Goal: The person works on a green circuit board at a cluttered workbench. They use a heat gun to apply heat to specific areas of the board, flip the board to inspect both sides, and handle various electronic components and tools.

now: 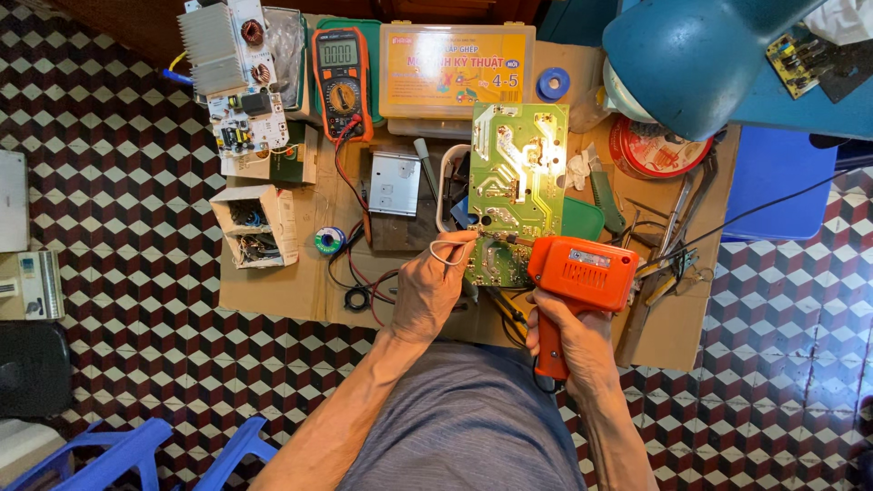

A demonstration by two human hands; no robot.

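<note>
Soldering gun (582, 273) at circuit board (514, 182); multimeter (341, 82) beyond.

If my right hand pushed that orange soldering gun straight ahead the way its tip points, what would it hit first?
The right hand aims the orange soldering gun up and left. Its tip already sits at the lower edge of the green circuit board, so it would likely meet the board first, beside the left hand's solder wire.
</note>
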